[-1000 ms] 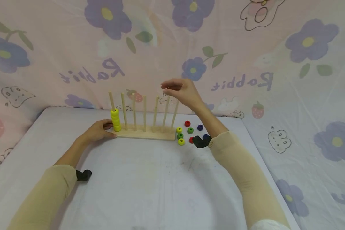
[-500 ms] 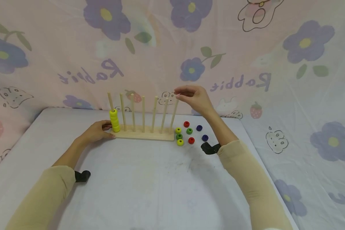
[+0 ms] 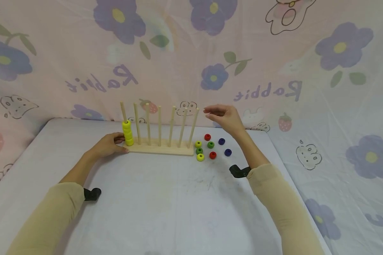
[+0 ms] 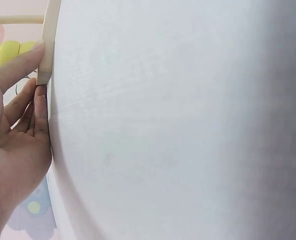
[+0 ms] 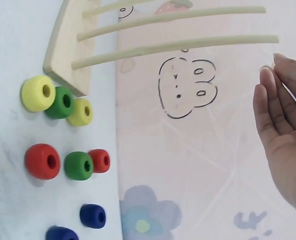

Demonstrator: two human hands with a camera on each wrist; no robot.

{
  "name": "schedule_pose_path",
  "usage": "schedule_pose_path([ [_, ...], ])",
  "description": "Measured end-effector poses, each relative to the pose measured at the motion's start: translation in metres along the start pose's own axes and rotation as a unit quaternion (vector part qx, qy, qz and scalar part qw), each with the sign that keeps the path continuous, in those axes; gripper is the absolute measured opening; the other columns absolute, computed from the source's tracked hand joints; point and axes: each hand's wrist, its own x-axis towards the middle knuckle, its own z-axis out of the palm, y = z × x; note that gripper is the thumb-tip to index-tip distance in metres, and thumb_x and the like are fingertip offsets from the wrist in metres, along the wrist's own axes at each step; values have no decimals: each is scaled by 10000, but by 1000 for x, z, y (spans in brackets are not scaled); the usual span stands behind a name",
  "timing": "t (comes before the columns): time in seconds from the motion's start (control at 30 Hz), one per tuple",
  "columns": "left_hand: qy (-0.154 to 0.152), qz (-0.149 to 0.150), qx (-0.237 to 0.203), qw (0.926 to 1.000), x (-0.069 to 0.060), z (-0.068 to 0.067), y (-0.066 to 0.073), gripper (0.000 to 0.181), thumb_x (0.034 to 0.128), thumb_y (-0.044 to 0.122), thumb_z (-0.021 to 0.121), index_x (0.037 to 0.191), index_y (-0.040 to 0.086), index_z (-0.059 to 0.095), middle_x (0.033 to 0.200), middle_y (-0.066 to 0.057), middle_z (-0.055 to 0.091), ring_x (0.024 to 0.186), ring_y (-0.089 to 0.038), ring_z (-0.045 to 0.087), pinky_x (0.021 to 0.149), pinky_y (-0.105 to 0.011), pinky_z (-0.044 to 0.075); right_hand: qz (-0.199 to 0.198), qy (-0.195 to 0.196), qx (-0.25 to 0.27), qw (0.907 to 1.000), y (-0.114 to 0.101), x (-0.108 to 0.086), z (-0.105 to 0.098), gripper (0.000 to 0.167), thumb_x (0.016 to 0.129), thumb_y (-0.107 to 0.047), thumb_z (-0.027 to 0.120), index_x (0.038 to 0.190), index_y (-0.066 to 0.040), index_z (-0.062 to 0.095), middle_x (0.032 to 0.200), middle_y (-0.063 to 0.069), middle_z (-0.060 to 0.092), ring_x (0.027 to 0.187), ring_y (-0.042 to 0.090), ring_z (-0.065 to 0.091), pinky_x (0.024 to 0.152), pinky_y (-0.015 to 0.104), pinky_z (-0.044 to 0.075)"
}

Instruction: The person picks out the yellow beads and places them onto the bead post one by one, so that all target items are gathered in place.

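Observation:
A wooden peg rack (image 3: 161, 150) stands near the back of the table, with a row of upright pegs. Yellow beads (image 3: 128, 133) are stacked on its leftmost peg; the other pegs are bare. My left hand (image 3: 107, 145) holds the rack's left end, the thumb (image 4: 25, 62) on the base and the fingers around its end. Just right of the rightmost peg's top, my right hand (image 3: 226, 117) hovers with nothing in its fingers, thumb and fingertips close together.
Loose beads lie right of the rack: yellow (image 5: 38, 93), green (image 5: 78, 166), red (image 5: 42, 161) and blue (image 5: 93, 216). A patterned cloth (image 3: 185, 63) hangs behind the white-covered table (image 3: 153, 198).
My right hand has moved right and down, from above the right-hand pegs to beside the last one. The left hand and the yellow stack stay in place.

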Motion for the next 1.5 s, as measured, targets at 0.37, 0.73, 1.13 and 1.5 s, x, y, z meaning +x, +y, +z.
schedule_pose_path([
  [0.37,9,-63,-27,10000,1,1,-1,845,858,181,793,1493,-90,305,1491,-289,399,1379,-422,386,1170,-509,305,367,-13,37,9993,38,-16,9,279,920,-179,730,1178,-72,723,1157,104,719,1026,206,689,886,267,570],
  [0.73,0,-56,-48,10000,2,0,-2,855,851,176,800,1491,-96,303,1492,-291,398,1379,-420,390,1167,-497,317,504,-116,-47,9986,72,-28,23,247,921,-182,728,1153,-97,736,1153,120,719,1008,207,700,875,302,581],
  [1.13,8,6,-32,10000,2,2,-2,842,850,167,797,1480,-110,312,1484,-296,408,1372,-424,398,1163,-499,320,1005,-67,103,9949,105,-39,43,236,896,-128,749,1131,-108,752,1111,51,741,1008,175,707,842,258,583],
  [1.5,34,-26,-85,10000,0,1,-1,847,852,173,797,1482,-111,308,1490,-295,400,1379,-420,390,1168,-504,311,1444,-328,-431,9880,112,-38,57,285,912,-120,728,1197,-111,723,1164,55,724,1085,190,681,949,349,552],
])
